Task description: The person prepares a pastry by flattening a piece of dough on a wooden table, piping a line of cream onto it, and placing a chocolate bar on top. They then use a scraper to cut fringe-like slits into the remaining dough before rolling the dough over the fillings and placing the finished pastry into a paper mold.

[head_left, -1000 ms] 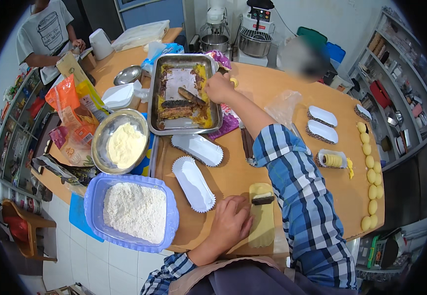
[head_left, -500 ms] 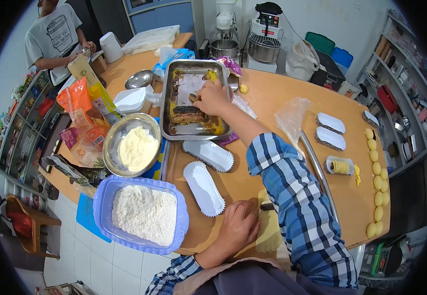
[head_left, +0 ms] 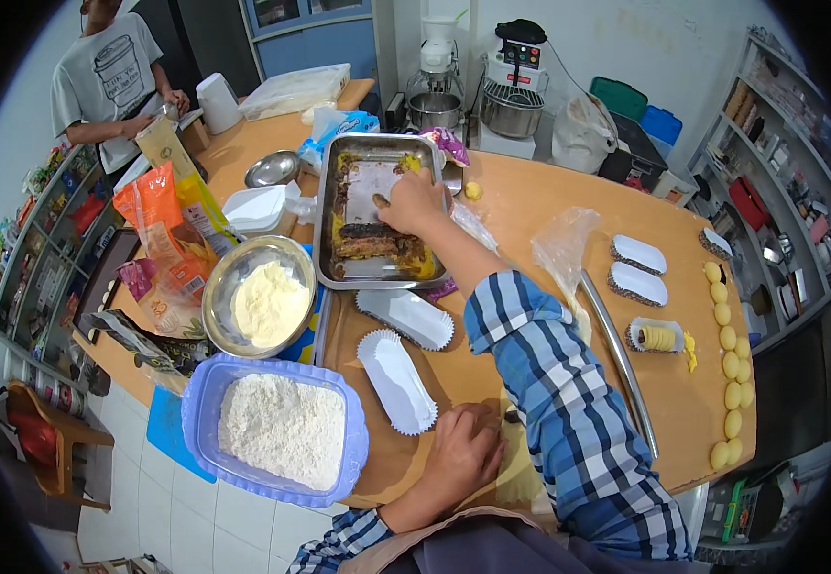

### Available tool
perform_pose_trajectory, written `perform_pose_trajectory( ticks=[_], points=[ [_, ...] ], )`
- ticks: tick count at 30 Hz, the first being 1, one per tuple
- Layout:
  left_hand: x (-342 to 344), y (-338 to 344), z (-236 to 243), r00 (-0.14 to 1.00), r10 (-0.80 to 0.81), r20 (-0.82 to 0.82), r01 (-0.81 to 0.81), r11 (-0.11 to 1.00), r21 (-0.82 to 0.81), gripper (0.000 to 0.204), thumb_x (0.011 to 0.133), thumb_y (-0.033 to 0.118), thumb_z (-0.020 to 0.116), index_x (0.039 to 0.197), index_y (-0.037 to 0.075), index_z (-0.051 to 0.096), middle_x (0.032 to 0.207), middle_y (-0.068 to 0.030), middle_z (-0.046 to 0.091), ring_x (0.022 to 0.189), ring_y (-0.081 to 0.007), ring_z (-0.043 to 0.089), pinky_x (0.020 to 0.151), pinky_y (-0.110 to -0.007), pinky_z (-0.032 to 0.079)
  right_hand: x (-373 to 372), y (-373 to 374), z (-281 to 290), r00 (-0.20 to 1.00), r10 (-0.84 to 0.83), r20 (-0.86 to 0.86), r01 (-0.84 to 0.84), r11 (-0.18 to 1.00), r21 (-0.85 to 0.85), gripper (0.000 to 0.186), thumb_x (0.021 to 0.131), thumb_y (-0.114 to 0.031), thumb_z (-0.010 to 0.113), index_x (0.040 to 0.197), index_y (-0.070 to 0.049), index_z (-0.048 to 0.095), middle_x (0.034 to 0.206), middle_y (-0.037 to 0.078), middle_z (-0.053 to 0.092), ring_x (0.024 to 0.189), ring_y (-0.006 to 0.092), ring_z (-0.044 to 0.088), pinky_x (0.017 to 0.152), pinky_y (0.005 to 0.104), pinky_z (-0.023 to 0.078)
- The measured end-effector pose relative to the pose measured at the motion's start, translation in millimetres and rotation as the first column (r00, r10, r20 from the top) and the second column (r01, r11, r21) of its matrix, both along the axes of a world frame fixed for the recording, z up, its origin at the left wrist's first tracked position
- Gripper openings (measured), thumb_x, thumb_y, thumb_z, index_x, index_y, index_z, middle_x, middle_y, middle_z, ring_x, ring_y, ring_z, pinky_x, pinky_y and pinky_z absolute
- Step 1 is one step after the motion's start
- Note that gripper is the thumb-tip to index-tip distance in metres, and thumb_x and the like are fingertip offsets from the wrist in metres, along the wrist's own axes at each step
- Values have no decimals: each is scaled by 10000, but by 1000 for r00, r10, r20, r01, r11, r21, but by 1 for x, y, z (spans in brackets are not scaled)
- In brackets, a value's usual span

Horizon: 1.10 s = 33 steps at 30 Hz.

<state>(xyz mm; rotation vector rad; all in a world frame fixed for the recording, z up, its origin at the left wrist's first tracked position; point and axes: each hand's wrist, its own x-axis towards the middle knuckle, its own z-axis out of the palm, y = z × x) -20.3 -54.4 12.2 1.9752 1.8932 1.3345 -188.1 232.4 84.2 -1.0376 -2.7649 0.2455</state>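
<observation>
while right hand (head_left: 415,205) reaches, slab (head_left: 368,245) lies near fingertips

The tray (head_left: 368,182) is shiny metal, the tub (head_left: 199,421) smooth plastic. The liners (head_left: 396,383) look like matt, crimped paper, the sleeve (head_left: 578,411) cloth.
</observation>
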Motion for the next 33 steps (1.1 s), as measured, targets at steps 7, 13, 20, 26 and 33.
perform_pose_trajectory(
  ticks=[7, 13, 20, 26, 33],
  points=[
    [-1, 0, 1, 1000, 8, 2, -8, 1000, 4, 334, 690, 93, 760, 986, 10, 628, 1109, -183, 563, 1019, -368, 529, 847, -456, 452, 18, 24, 10, 894, -168, -416, 18, 940, -341, 427, 672, -381, 665, 887, -19, 740, 1016, 178, 696, 1075, 325, 598, 874, 416, 496],
    [3, 2, 2, 1000, 19, 10, -19, 999, 25, 291, 715, 92, 747, 966, 12, 625, 1129, -185, 560, 1044, -374, 519, 875, -464, 445, 44, 37, -16, 798, -185, -573, -43, 932, -361, 431, 659, -333, 729, 963, -30, 691, 938, 161, 708, 894, 290, 680, 809, 397, 520],
    [0, -2, 0, 999, 49, 13, -49, 999, 6, 251, 724, 85, 706, 951, 4, 637, 1128, -181, 563, 1074, -370, 512, 896, -467, 421, 78, 7, 10, 913, -95, -396, -18, 962, -272, 473, 673, -343, 770, 1046, -70, 670, 1013, 172, 692, 985, 306, 656, 826, 416, 510],
    [0, -1, 0, 998, 57, -30, -57, 998, 17, 272, 724, 102, 736, 960, 12, 634, 1122, -191, 563, 1062, -380, 513, 897, -470, 435, 102, 3, 28, 734, 12, -679, -478, 719, -505, 343, 695, -88, 812, 973, 32, 650, 876, 101, 691, 793, 161, 645, 727, 285, 501],
    [2, 3, -3, 998, 65, 13, -66, 997, 35, 267, 696, 51, 713, 946, -8, 636, 1115, -204, 565, 1061, -389, 514, 896, -470, 422, 157, -19, 47, 605, -89, -791, -519, 709, -477, 277, 748, -71, 786, 970, 27, 652, 867, 77, 682, 794, 136, 630, 713, 268, 490]
  ],
)
